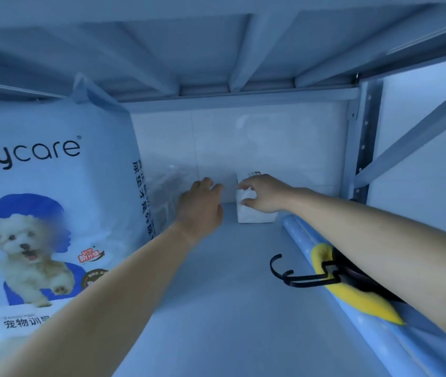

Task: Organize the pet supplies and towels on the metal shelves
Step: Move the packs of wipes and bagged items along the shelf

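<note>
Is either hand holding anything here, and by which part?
The right hand pinches the small white pack at its upper left edge; the left hand holds nothing.

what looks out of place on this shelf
The black hook with a yellow cloth lies slanted across the blue roll on the right, its curved end jutting over the shelf. The pad bag and the pack in the right hand stand upright.

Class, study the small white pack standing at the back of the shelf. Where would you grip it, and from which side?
Probably its top, from the front, where the right hand grips: the white pack stands upright near the back wall, its top and front free.
</note>
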